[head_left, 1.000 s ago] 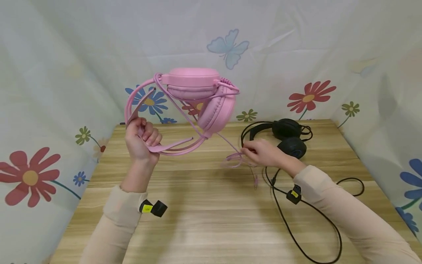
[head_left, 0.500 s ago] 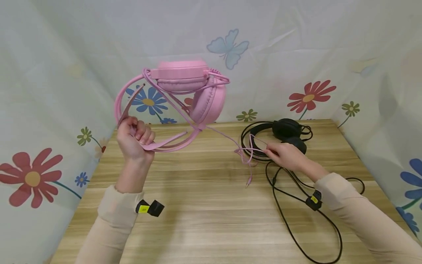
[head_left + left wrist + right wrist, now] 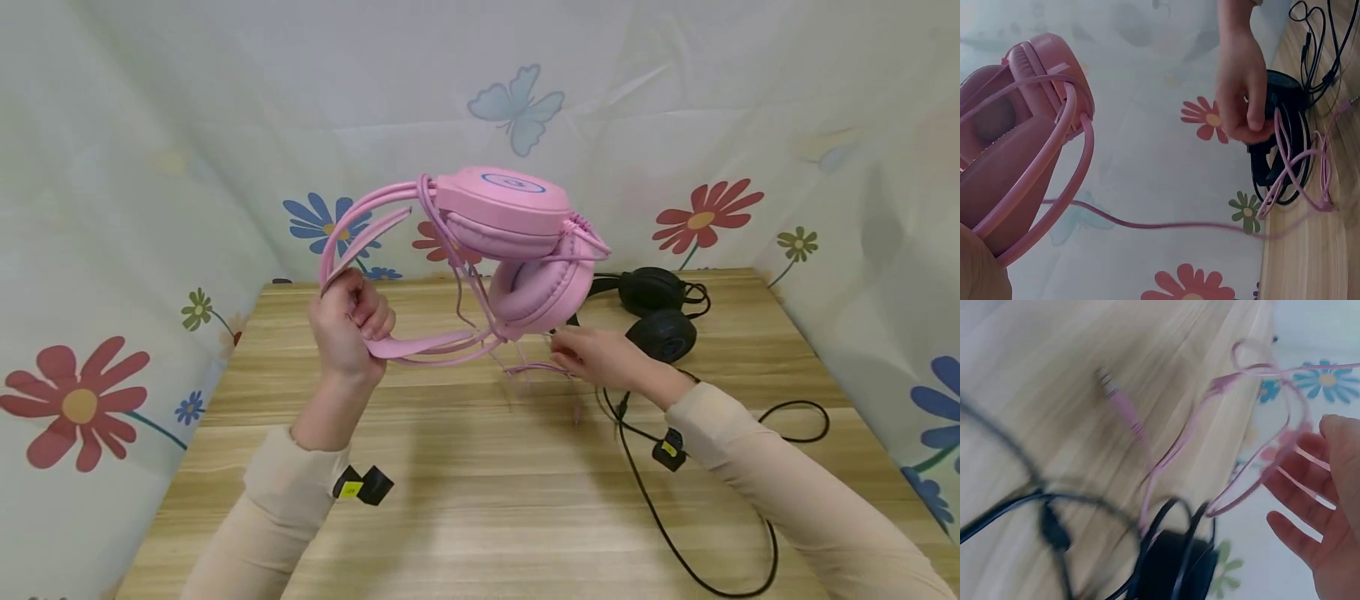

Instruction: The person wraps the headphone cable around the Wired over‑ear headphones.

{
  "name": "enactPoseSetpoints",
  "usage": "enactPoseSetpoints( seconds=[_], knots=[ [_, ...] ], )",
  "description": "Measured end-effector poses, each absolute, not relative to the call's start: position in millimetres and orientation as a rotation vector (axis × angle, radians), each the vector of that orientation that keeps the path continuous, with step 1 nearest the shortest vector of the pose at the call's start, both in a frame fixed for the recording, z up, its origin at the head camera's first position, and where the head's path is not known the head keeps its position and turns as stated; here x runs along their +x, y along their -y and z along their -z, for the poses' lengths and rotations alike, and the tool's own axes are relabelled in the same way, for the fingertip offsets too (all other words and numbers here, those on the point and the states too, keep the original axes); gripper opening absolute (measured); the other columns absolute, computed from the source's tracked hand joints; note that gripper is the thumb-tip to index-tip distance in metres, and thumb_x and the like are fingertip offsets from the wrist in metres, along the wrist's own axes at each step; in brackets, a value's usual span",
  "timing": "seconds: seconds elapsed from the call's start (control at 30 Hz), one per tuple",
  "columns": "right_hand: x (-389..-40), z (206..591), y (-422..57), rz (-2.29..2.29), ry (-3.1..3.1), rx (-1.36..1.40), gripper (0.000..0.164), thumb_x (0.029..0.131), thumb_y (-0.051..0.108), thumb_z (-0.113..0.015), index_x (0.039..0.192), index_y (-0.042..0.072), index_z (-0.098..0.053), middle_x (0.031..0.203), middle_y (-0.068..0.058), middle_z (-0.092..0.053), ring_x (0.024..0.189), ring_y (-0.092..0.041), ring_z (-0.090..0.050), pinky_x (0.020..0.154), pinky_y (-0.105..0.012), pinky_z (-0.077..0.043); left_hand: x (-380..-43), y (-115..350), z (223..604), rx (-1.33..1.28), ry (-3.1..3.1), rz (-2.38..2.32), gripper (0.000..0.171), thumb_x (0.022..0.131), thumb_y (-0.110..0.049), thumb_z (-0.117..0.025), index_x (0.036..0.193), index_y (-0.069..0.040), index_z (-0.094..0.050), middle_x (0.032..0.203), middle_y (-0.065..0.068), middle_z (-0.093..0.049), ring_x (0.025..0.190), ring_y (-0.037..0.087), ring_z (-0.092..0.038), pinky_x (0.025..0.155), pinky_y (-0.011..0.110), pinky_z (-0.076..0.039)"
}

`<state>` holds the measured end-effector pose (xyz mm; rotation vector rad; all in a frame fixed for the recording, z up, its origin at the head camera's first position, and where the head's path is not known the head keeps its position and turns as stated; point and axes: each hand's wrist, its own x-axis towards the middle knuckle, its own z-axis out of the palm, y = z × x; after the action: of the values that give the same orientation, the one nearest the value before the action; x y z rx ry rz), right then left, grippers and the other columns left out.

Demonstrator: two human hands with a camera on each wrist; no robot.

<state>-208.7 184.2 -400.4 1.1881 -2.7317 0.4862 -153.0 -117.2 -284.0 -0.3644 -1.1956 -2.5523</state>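
Observation:
My left hand (image 3: 347, 325) grips a pair of pink headphones (image 3: 502, 208) by the headband, holding them above the table with the ear cups to the right. Part of the thin pink cable (image 3: 1175, 450) is wound about the headphones. My right hand (image 3: 606, 360) holds a loose loop of that cable with curled fingers, below and right of the ear cups. In the right wrist view the cable runs across the fingers (image 3: 1297, 481), and the pink jack plug (image 3: 1124, 407) dangles free. Behind the right hand lie black headphones (image 3: 660, 335), partly hidden by it.
A long black cable (image 3: 647, 493) loops over the right side of the wooden table (image 3: 450, 500), partly beneath my right forearm. A flower-printed curtain (image 3: 420, 92) stands behind the table and along both sides.
The pink headphones moved left, then back right and tilted, so an ear cup's round logo shows. My right hand went right with the cable, then returned left.

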Motion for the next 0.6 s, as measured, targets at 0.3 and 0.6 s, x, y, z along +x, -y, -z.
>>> enactPoseSetpoints(
  seconds=[0.3,0.6],
  knots=[
    [-201.8,392.5,-112.2,-0.992,2.482,1.437,0.045,0.086,0.007,-0.061,0.128,-0.003,-0.047,0.120,-0.016,-0.056,0.104,-0.023,-0.057,0.086,-0.036,-0.048,-145.3,107.7,281.2,-0.323,1.263,2.548,0.035,0.088,-0.001,-0.030,0.055,-0.012,-0.028,0.046,-0.002,-0.018,0.034,0.009,-0.015,0.034,0.021,-0.009],
    [-175.4,391.7,-65.3,-1.636,2.436,1.610,0.036,0.093,0.003,-0.049,0.127,-0.005,-0.045,0.115,-0.020,-0.059,0.097,-0.025,-0.061,0.080,-0.027,-0.051,-139.1,102.3,277.5,-0.317,1.328,2.488,0.031,0.088,-0.002,-0.033,0.057,-0.011,-0.031,0.046,-0.002,-0.021,0.033,0.009,-0.018,0.033,0.022,-0.011]
  ],
)
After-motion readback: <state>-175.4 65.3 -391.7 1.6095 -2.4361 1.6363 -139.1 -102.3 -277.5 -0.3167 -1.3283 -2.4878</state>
